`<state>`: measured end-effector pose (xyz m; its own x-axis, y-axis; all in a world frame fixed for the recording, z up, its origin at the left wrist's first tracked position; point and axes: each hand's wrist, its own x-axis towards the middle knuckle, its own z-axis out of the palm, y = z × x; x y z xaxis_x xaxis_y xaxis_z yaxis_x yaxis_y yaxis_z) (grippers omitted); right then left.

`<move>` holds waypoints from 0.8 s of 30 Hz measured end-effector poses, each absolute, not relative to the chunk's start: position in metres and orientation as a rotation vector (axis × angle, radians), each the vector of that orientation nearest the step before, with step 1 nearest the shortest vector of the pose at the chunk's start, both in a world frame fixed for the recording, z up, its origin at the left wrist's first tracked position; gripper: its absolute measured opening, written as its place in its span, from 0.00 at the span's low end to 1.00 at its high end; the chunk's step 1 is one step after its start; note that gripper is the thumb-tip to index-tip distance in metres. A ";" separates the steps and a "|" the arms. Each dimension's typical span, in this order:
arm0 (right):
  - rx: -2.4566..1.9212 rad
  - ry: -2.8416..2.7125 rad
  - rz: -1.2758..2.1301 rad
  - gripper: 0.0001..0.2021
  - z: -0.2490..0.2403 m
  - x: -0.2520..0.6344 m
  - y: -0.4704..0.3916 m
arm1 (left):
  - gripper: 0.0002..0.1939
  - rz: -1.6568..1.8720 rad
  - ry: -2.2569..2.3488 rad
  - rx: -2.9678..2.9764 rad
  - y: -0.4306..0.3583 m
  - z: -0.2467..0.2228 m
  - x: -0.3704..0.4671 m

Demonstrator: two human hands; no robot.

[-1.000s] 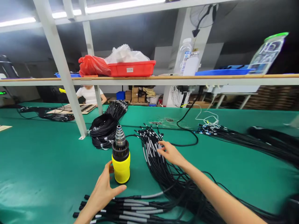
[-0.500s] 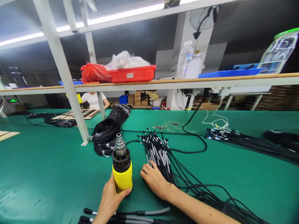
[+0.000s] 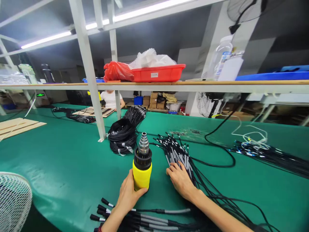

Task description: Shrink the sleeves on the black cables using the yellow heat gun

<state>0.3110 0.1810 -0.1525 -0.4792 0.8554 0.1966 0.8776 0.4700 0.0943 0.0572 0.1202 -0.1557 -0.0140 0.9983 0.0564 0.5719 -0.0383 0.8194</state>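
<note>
My left hand (image 3: pixel 130 193) is wrapped round the yellow body of a heat gun (image 3: pixel 142 174), its metal nozzle pointing up. To the right, my right hand (image 3: pixel 182 180) lies over the near left side of a bundle of black cables with grey sleeves (image 3: pixel 177 154). Its fingers are bent and a little apart, touching the sleeves; no cable shows gripped between them. Below both hands, more black cables with grey sleeves (image 3: pixel 152 220) lie across the table, partly covered by my left forearm.
Coiled black cables (image 3: pixel 123 137) lie near the shelf post (image 3: pixel 93 96). A red tray (image 3: pixel 159 73) and bottles (image 3: pixel 222 58) stand on the shelf. A white fan guard (image 3: pixel 14 199) is at lower left. More cables (image 3: pixel 272 158) lie right. A person (image 3: pixel 111 99) sits across the table.
The view has turned left, shifting everything rightward in the picture and bringing the fan guard into sight. My left hand still holds the heat gun; my right hand stays at the cable bundle.
</note>
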 end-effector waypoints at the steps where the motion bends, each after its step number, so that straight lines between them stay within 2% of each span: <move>1: -1.481 -2.588 -0.198 0.16 -0.149 0.308 0.173 | 0.35 0.964 1.612 1.673 0.117 -0.160 0.053; 5: -1.298 -2.601 0.254 0.09 -0.135 0.288 0.128 | 0.35 1.074 1.633 1.656 0.098 -0.180 0.023; 9: -1.219 -2.713 0.594 0.07 -0.126 0.267 0.092 | 0.18 0.902 1.667 1.795 0.072 -0.177 -0.011; 12: -1.203 -2.794 0.643 0.06 -0.129 0.256 0.083 | 0.12 0.678 1.557 1.955 0.059 -0.165 -0.023; 17: -1.240 -2.714 0.755 0.09 -0.139 0.257 0.088 | 0.17 0.447 1.503 2.076 0.055 -0.156 -0.021; 21: -1.191 -2.648 0.808 0.05 -0.136 0.260 0.087 | 0.11 0.409 1.446 2.144 0.054 -0.151 -0.015; 24: -1.175 -2.554 0.775 0.09 -0.121 0.256 0.083 | 0.08 0.439 1.385 2.149 0.049 -0.138 -0.012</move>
